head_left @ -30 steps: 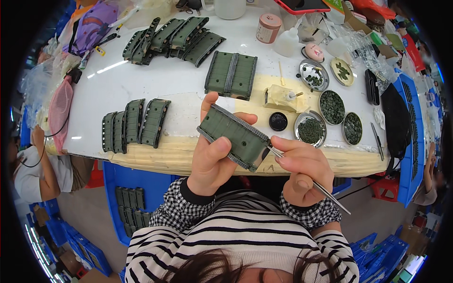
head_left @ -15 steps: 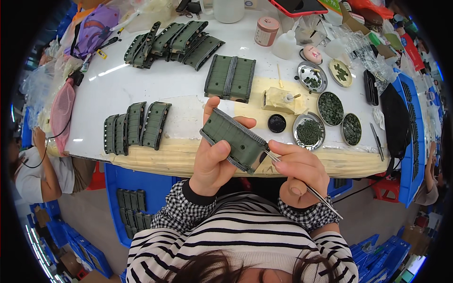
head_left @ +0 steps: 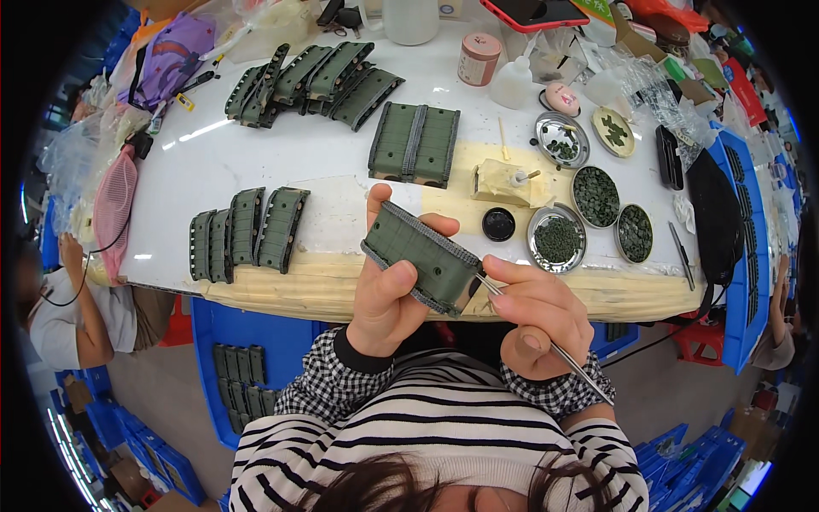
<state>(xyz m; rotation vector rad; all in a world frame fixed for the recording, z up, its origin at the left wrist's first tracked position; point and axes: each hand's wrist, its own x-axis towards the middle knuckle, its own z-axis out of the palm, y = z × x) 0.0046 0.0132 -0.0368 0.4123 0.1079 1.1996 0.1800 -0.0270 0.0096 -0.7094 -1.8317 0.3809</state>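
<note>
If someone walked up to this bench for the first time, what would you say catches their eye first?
Most likely the green ridged plastic part held up at the centre in the left hand, with the right hand bringing thin metal tweezers to its lower right end. Next, the rows of matching green parts on the white table to the left and at the back, and the round dishes of small dark green pieces on the right.

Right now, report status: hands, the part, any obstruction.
Left hand gripping green ridged part above table edge. Right hand holds thin metal tool, tip at part's end. Nothing between hands and part.
</note>
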